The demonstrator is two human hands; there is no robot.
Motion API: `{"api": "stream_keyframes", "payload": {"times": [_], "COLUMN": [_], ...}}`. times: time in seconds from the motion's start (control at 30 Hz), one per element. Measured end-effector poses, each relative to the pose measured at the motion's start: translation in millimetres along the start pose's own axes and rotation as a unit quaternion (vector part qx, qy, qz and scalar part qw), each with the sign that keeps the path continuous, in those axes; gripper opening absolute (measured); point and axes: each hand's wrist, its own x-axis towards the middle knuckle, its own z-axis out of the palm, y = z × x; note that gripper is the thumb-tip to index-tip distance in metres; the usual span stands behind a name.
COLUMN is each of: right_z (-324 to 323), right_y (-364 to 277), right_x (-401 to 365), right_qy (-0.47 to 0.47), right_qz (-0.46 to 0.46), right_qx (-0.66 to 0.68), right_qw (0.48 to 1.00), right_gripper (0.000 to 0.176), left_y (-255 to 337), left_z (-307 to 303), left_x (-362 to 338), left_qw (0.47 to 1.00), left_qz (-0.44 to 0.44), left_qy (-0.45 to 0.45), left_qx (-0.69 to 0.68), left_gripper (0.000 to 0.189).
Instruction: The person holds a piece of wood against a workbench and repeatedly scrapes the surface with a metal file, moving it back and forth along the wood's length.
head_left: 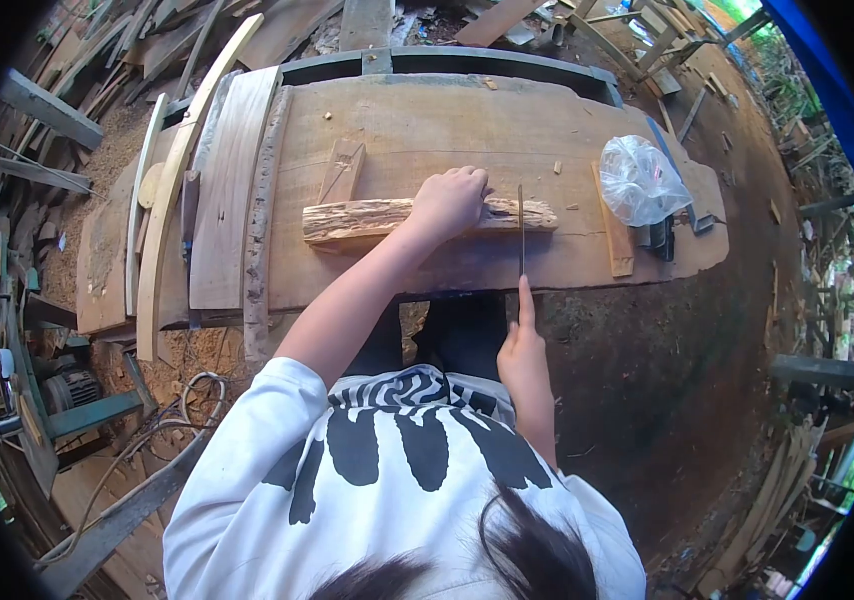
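Note:
A rough piece of wood [367, 222] with a grooved, worm-eaten face lies lengthwise on the wooden workbench [397, 130]. My left hand [452, 203] presses down on its middle, fingers curled over the far edge. In my right hand [523, 345] is a hand saw [522, 230], held at the near side of the bench with the index finger stretched along the handle. Its thin blade shows nearly edge-on and crosses the wood close to the right end. The teeth cannot be made out, nor how deep the blade sits.
Behind the wood is a small board [344, 170]. Long planks [232, 200] and curved strips [172, 210] cover the bench's left side. At right, a clear plastic bag [640, 180] rests by a short board [615, 235] and a metal square [704, 222]. Scrap timber surrounds the bench.

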Motion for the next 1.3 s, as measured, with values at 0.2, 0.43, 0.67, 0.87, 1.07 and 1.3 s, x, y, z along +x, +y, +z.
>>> {"api": "stream_keyframes", "payload": {"times": [0.2, 0.43, 0.67, 0.87, 1.07, 1.3], "right_z": [-2.4, -11.5, -10.3, -12.9, -16.5, -16.9], "right_y": [3.6, -23.6, -3.7, 1.5, -13.8, 10.2], "right_x": [4.8, 62.1, 6.8, 41.3, 62.2, -11.0], "right_qy": [0.003, 0.004, -0.027, -0.015, -0.022, -0.038], "right_qz": [-0.032, -0.037, 0.016, -0.039, -0.034, -0.004], "right_qx": [0.050, 0.030, 0.024, 0.072, 0.066, 0.015], "right_qw": [0.998, 0.999, 0.999, 0.997, 0.997, 0.999], "right_gripper": [0.072, 0.072, 0.071, 0.069, 0.070, 0.070], "left_y": [-1.3, 3.0, 9.8, 10.7, 11.0, 10.9], "left_z": [3.7, -1.3, -6.0, -3.0, -2.5, -5.0], "left_x": [1.1, -0.4, 1.2, -2.6, -1.8, 0.8], "left_qw": [0.999, 1.000, 0.998, 0.999, 0.999, 0.997], "left_qz": [0.002, -0.007, -0.055, -0.004, -0.040, -0.070], "left_qy": [-0.024, -0.003, -0.003, -0.009, -0.008, -0.022], "left_qx": [0.022, 0.014, 0.000, 0.047, 0.030, 0.027], "left_gripper": [0.024, 0.025, 0.031, 0.033, 0.030, 0.031]}}
